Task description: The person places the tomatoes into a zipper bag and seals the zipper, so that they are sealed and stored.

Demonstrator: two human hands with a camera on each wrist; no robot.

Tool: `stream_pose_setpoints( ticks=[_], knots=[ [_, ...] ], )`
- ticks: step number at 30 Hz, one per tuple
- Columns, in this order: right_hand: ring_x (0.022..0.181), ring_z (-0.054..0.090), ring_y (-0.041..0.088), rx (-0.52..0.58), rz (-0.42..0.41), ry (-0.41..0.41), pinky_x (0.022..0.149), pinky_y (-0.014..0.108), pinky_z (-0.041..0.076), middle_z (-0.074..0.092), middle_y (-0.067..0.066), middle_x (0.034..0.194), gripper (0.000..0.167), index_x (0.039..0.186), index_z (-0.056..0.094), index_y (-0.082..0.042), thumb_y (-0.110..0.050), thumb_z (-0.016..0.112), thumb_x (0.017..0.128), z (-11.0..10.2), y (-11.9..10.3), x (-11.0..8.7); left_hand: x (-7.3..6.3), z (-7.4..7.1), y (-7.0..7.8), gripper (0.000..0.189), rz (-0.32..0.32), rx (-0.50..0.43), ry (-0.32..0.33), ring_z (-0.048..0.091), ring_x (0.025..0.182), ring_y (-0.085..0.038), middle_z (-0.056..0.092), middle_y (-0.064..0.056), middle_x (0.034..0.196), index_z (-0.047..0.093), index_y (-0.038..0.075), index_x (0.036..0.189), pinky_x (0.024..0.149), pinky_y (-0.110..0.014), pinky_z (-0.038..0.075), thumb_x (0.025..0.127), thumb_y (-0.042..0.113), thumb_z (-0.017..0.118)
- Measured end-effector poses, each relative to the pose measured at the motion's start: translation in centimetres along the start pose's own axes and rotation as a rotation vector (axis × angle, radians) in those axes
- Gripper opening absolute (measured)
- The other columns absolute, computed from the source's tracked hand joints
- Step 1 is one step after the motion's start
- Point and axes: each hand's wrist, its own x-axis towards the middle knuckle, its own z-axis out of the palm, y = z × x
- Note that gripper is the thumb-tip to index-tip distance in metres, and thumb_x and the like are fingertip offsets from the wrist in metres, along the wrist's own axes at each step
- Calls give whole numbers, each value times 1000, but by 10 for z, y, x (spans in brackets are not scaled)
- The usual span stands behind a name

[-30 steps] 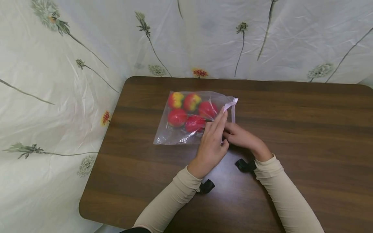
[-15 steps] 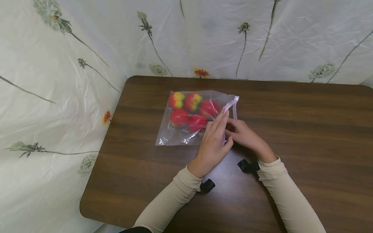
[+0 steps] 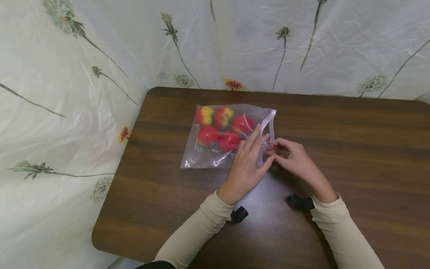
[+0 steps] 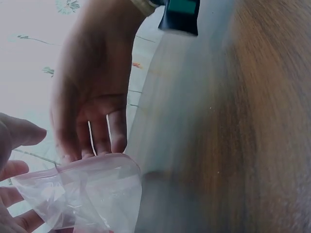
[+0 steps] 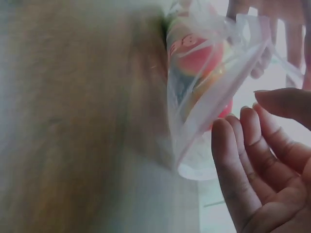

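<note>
A clear zip bag [image 3: 193,157] lies on the table with several red and yellow apples [image 3: 229,141] inside. Its pale purple zip edge [image 3: 267,120] faces right, and the mouth gapes, as the right wrist view shows. My left hand [image 3: 242,168] rests on the bag by this mouth, fingers extended and thumb out to the right. Just right of the mouth is my right hand [image 3: 295,157], fingers bent loosely, thumb near the left thumb. In the right wrist view the right hand [image 5: 272,170] has nothing between thumb and fingers. The left palm hides part of the bag.
The brown wooden table [image 3: 352,149] extends to the right of the bag. A pale curtain with printed flowers [image 3: 235,45] hangs behind the table and along its left. Each wrist carries a small black camera [image 3: 239,215].
My right hand has drawn back to the right, out from behind the left fingers. My left fingers have spread and the thumb has moved outward. The bag has barely shifted.
</note>
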Motion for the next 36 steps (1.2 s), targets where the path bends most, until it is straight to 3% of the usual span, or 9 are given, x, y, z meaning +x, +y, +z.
stream_pose_setpoints(
  ticks=[2,7,12,15,20,27,36],
  knots=[
    [86,63,-2,2,-12,5,77,11,54,76,11,98,16,106,70,-3,-4,75,91,-1,1,-5,0,0,0,64,-3,-3,-2,52,116,-22,27,-3,172,51,16,151,87,-32,50,94,32,75],
    [74,63,3,-20,-30,-7,65,20,57,73,8,88,12,100,70,-6,-2,75,90,-1,3,-16,0,-1,2,66,-3,-20,-4,52,119,-23,26,-4,172,48,14,153,92,-35,50,96,35,73],
    [61,61,9,40,47,-192,54,30,55,71,6,82,11,102,71,-5,-10,75,92,1,1,-24,0,-2,2,55,-15,-43,5,51,132,-26,31,-8,169,53,13,143,104,-43,51,97,35,71],
    [59,61,10,84,104,-242,53,31,56,73,8,81,14,100,73,-3,-15,75,93,3,-3,-25,0,-2,2,48,-31,-60,20,48,142,-27,37,-9,165,53,10,136,112,-48,47,98,35,70],
    [55,63,11,140,165,-231,53,32,56,75,11,78,14,97,76,0,-14,73,94,8,-5,-26,1,-1,2,46,-39,-80,34,46,145,-23,44,-10,158,50,8,131,114,-47,46,99,35,69],
    [53,61,10,200,191,-178,52,32,56,76,16,78,19,98,77,5,-9,63,100,13,-6,-26,1,0,3,47,-35,-87,32,54,135,-22,51,-8,148,51,8,132,109,-42,50,98,34,70],
    [55,63,9,246,230,-115,54,31,58,75,21,80,22,106,74,10,-8,64,99,18,-7,-25,2,-1,2,46,-43,-92,33,58,130,-20,56,-6,143,53,10,133,106,-40,51,98,35,69]
  ],
)
